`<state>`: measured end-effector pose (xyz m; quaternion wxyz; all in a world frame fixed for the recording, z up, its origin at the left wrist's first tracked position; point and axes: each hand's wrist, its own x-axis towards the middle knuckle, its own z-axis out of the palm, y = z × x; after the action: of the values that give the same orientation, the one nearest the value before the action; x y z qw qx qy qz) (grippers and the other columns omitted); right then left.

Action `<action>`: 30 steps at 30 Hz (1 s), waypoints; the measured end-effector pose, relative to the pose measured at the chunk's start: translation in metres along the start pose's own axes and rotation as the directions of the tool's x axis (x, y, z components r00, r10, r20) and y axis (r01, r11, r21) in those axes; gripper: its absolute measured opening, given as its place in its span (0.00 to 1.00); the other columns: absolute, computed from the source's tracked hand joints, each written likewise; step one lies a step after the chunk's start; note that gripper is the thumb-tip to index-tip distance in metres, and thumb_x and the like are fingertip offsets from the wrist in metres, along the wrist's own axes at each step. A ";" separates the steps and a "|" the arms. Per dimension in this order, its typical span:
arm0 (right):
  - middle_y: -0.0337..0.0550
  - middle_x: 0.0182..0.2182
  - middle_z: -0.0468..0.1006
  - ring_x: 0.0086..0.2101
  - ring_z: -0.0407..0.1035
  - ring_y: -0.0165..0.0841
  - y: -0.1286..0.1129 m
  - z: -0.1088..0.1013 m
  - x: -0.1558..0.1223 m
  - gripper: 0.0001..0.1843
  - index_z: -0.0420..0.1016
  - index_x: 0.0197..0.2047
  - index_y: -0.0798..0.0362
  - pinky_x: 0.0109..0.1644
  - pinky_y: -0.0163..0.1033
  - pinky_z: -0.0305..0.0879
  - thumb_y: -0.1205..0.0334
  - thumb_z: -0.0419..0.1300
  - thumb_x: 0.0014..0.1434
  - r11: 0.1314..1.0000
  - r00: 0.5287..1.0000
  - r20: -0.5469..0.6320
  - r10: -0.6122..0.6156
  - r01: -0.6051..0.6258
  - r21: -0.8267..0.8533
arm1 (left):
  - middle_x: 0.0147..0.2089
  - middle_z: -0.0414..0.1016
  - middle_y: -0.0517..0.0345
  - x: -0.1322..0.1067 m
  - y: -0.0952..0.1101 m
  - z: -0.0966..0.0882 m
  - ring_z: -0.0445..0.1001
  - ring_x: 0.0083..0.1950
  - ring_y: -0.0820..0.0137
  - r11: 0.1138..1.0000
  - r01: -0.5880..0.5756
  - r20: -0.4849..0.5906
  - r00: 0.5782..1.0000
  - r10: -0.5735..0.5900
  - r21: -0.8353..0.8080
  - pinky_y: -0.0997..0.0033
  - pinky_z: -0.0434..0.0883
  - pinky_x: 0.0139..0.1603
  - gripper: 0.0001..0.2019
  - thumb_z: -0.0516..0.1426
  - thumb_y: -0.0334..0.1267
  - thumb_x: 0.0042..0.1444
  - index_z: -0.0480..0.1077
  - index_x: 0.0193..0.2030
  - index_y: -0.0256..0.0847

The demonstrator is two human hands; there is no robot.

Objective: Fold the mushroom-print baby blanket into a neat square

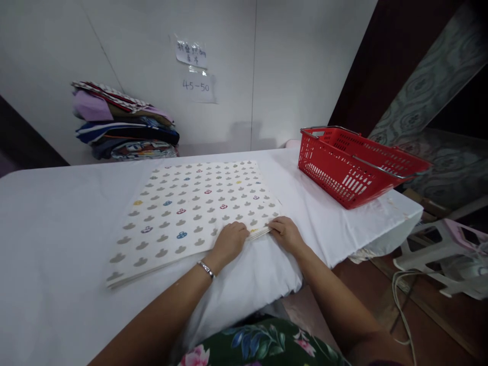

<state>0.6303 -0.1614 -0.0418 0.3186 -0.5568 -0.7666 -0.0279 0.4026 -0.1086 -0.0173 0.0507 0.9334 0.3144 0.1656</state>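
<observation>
A cream cloth (202, 203) with grey and coloured mushroom-like prints lies folded in layers on the white-covered table (68, 229). My left hand (231, 241), with a silver bracelet at its wrist, grips the cloth's near edge toward the right. Close by, my right hand (285, 233) pinches the near right corner, where several stacked layers show between the two hands. Both hands have their fingers closed on the fabric, and the thumbs are partly hidden.
A red plastic basket (328, 175) with metal handles stands at the table's right end. Folded fabrics (125, 124) are piled against the back wall at left. Paper signs (195, 86) hang on the wall. A white plastic stool (438, 254) and a cable (398, 300) are at lower right.
</observation>
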 end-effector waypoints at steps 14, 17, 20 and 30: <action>0.46 0.36 0.77 0.37 0.69 0.35 -0.001 -0.001 0.001 0.08 0.78 0.39 0.51 0.42 0.41 0.64 0.66 0.58 0.57 1.000 1.000 0.007 -0.006 0.006 -0.023 | 0.39 0.70 0.53 -0.008 0.017 -0.007 0.66 0.44 0.63 0.996 0.001 0.042 0.999 -0.005 0.090 0.61 0.62 0.44 0.05 0.53 0.33 0.57 0.69 0.37 0.40; 0.45 0.36 0.77 0.37 0.69 0.35 -0.003 -0.009 0.002 0.08 0.77 0.40 0.51 0.46 0.43 0.62 0.66 0.58 0.59 0.997 1.000 0.011 -0.029 0.029 -0.076 | 0.36 0.70 0.51 -0.003 0.022 -0.008 0.67 0.41 0.62 0.987 -0.009 0.052 0.999 0.001 0.162 0.60 0.61 0.42 0.08 0.50 0.27 0.55 0.69 0.35 0.38; 0.44 0.36 0.77 0.39 0.69 0.34 -0.003 -0.019 -0.001 0.09 0.76 0.42 0.50 0.54 0.47 0.56 0.66 0.55 0.61 0.987 0.999 -0.027 -0.041 0.036 -0.154 | 0.34 0.69 0.51 0.002 0.027 -0.008 0.66 0.38 0.63 0.981 -0.052 0.024 0.999 0.049 0.186 0.59 0.60 0.43 0.09 0.49 0.24 0.54 0.68 0.33 0.38; 0.46 0.37 0.76 0.40 0.67 0.36 -0.010 -0.027 -0.009 0.09 0.75 0.41 0.52 0.49 0.44 0.58 0.71 0.57 0.58 0.979 0.990 0.138 -0.005 0.032 -0.199 | 0.35 0.69 0.51 -0.001 0.031 0.003 0.66 0.40 0.63 0.988 -0.058 0.034 0.998 0.054 0.141 0.60 0.61 0.44 0.07 0.51 0.25 0.53 0.68 0.35 0.37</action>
<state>0.6355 -0.1830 -0.0217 0.2072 -0.5795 -0.7851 -0.0697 0.4207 -0.1341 -0.0144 -0.0157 0.9454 0.2983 0.1300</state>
